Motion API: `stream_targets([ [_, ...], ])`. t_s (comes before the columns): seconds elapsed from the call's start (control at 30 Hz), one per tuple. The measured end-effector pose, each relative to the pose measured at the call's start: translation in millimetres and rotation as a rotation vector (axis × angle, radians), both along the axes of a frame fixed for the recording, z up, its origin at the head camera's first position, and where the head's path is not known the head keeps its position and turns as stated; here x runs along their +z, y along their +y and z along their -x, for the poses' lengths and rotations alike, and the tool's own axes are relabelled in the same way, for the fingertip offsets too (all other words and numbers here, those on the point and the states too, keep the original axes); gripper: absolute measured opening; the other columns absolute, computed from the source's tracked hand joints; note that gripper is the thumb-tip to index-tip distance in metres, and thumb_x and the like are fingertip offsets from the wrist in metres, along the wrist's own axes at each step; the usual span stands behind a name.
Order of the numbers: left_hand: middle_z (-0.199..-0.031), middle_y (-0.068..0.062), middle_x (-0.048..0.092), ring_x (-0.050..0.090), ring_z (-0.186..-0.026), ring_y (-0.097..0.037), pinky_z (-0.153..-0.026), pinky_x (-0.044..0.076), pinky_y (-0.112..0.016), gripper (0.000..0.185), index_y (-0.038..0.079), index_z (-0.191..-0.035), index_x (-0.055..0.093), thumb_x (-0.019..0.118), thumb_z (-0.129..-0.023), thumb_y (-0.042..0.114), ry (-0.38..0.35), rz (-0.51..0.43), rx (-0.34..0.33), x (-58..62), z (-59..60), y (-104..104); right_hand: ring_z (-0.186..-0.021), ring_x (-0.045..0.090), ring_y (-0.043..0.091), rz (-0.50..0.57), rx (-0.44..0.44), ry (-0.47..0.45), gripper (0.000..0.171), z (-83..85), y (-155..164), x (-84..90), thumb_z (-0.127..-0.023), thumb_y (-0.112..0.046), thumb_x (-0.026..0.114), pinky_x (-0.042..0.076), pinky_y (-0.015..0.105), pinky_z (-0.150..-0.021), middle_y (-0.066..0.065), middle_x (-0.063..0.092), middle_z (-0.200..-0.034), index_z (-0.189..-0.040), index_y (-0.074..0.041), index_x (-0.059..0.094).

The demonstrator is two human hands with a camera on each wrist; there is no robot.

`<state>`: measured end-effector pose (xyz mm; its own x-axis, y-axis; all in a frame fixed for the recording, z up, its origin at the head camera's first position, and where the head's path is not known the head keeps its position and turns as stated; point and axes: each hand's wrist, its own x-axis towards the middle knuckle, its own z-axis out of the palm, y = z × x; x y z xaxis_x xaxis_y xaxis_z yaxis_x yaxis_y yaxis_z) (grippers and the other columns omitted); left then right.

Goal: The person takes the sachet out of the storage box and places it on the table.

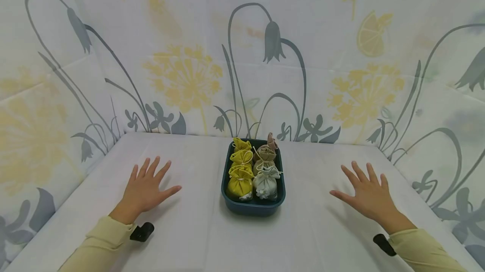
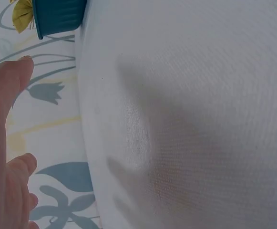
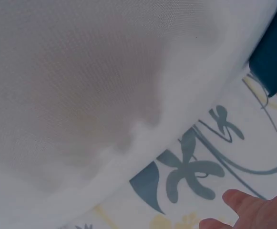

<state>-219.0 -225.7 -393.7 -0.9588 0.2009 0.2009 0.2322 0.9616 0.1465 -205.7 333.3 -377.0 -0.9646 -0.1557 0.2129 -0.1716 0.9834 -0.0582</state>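
The left hand [image 1: 145, 188] lies palm down at the near left, fingers straight and spread, pointing far and slightly right, thumb out to the right. The right hand [image 1: 367, 196] mirrors it at the near right, flat, fingers fanned and angled far-left, thumb out to the left. Both forearms come in from the near corners in pale yellow sleeves, each wrist carrying a small black mount.

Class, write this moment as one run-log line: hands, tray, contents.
left hand: open, flat on table | right hand: open, flat on table | tray: between hands, untouched | pouches: inside tray
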Motion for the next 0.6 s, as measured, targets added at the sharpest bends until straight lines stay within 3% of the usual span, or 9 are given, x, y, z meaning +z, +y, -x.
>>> stream_targets([
  [0.6, -0.148, -0.025, 0.02, 0.01, -0.135, -0.044, -0.106, 0.002, -0.059, 0.083, 0.008, -0.145, 0.033, 0.047, -0.085, 0.064, -0.003, -0.058, -0.011, 2.7, 5.7, 13, -0.133, 0.003, 0.051, 0.063, 0.014, -0.013, 0.087, 0.0, -15, 1.0, -0.084, -0.066, 0.049, -0.001, 0.072, -0.096, 0.028, 0.022, -0.146, -0.143, -0.005, 0.032],
])
